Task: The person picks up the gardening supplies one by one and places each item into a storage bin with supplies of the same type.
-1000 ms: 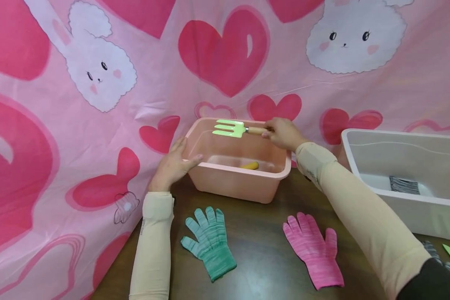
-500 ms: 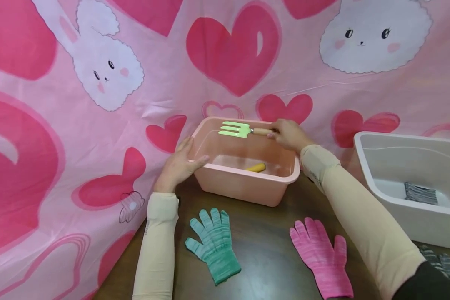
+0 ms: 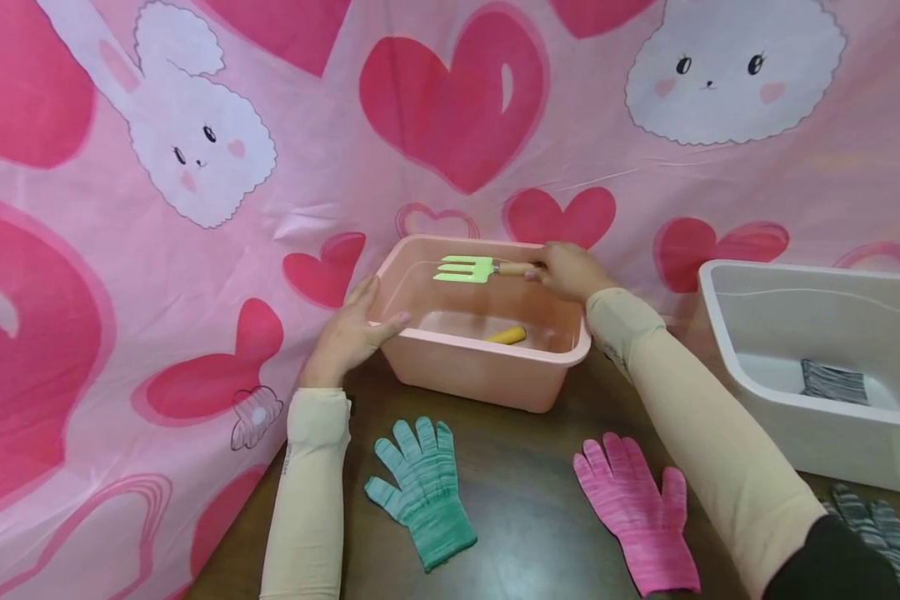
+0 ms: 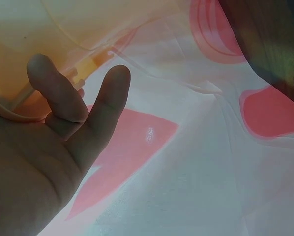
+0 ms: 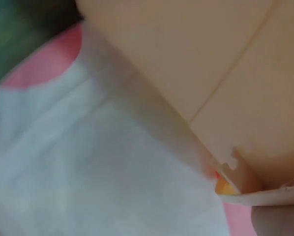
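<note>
Right hand (image 3: 570,271): we grip the wooden handle of a light-green metal hand fork (image 3: 467,268), held level above the rectangular pink plastic tub (image 3: 487,379), tines leftward. Left hand (image 3: 351,332): fingers straight, we rest it against the tub's left rim, apparently steadying it. Inside the tub: one yellow handle (image 3: 507,335). On the dark table (image 3: 528,500): teal knit glove (image 3: 422,492), pink knit glove (image 3: 637,508).

Glossy plastic pink tub (image 3: 487,379); fork (image 3: 468,268) wooden-handled, painted; knit gloves (image 3: 422,492).
</note>
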`<state>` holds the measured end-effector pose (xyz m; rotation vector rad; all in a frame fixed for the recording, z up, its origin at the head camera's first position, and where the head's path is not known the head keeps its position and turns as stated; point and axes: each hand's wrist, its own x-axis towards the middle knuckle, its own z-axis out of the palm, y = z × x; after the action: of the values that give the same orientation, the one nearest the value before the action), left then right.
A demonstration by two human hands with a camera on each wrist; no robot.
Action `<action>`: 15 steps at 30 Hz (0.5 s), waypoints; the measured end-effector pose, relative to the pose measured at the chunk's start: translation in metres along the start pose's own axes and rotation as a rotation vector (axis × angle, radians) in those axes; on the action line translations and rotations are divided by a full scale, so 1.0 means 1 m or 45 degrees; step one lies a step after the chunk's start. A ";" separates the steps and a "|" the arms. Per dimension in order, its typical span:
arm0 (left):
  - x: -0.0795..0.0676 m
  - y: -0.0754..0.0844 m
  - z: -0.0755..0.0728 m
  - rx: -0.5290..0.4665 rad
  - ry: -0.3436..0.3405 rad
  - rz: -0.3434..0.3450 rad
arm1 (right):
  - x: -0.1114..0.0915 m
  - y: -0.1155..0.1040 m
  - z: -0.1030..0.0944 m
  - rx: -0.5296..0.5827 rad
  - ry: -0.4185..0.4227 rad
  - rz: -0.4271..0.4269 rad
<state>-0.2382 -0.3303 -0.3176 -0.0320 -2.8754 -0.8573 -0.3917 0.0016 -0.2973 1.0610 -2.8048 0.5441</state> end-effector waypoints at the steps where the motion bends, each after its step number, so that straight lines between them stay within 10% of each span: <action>1: 0.000 0.000 0.000 0.000 0.001 0.003 | 0.000 0.000 0.000 -0.015 -0.015 0.001; 10: 0.000 0.001 0.000 -0.016 0.011 0.001 | -0.003 -0.005 -0.001 -0.113 -0.125 0.043; 15: 0.000 0.001 0.001 -0.028 0.014 -0.003 | -0.003 -0.001 0.002 0.041 0.015 0.124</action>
<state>-0.2383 -0.3287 -0.3175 -0.0260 -2.8565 -0.8871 -0.3890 0.0017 -0.2993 0.9267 -2.8588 0.6048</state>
